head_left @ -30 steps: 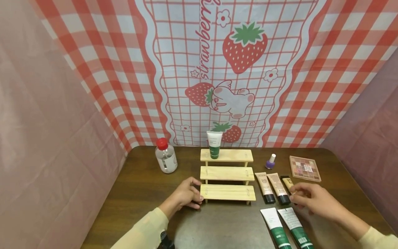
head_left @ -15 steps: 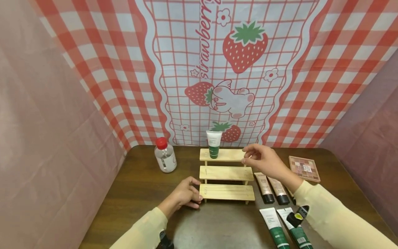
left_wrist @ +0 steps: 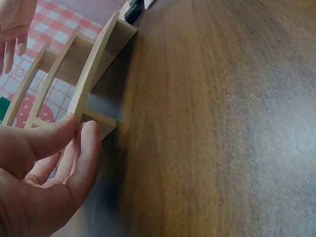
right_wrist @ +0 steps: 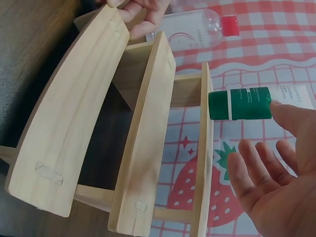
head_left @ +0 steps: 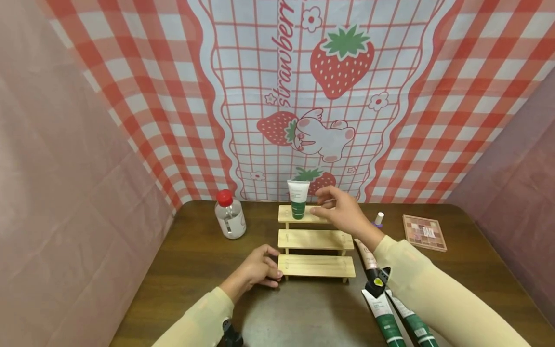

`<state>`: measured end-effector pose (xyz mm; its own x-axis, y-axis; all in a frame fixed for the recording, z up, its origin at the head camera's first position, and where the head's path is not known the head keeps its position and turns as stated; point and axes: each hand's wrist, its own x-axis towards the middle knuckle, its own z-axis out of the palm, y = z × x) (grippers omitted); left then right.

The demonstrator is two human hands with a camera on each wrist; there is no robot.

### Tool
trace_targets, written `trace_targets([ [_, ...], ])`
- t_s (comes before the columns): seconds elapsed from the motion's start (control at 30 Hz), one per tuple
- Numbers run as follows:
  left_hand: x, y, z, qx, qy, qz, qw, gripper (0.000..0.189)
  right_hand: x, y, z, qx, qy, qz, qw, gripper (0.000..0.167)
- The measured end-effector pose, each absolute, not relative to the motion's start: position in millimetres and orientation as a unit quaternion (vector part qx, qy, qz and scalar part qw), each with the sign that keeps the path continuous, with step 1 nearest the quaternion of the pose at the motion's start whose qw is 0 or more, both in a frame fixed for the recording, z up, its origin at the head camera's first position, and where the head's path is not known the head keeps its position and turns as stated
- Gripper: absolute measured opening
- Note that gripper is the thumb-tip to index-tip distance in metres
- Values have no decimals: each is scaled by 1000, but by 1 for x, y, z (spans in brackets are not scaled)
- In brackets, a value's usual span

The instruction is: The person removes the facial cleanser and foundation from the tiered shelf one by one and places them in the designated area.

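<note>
A three-tier wooden display stand (head_left: 316,266) rises in steps on the table. At its lowest tier, my left hand (head_left: 256,271) pinches the left end of the board between thumb and fingers, plain in the left wrist view on the board edge (left_wrist: 89,81). A white and green cosmetic tube (head_left: 298,202) stands upright on its cap at the left of the top tier. My right hand (head_left: 342,211) hovers just right of it, above that tier, holding nothing. From the right wrist, its thumb overlaps the tube (right_wrist: 249,102), but in the head view they look apart.
Left of the stand is a clear bottle (head_left: 231,220) with a red cap. A BB cream tube (head_left: 367,254) and two white-green tubes (head_left: 386,318) lie at the right, partly under my right sleeve (head_left: 433,284). Behind stand nail polish (head_left: 379,219) and an eyeshadow palette (head_left: 424,232).
My right hand has moved from the small tubes at the right, leftward and up over the stand's top tier, close to the standing tube. The left hand has kept its grip on the stand.
</note>
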<state>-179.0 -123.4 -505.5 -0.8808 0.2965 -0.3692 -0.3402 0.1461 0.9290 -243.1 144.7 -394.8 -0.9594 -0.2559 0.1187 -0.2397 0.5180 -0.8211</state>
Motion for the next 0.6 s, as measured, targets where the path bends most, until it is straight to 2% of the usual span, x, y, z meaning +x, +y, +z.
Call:
trace_targets([
  [0.27,-179,-122,-505,-10,719,654,235,55,-251,139,-396,-140,858,-494,18,53],
  [0.6,-175,-124,-511,-14,708,669,225,59,-257,129,-398,-161,848,-506,-1,48],
])
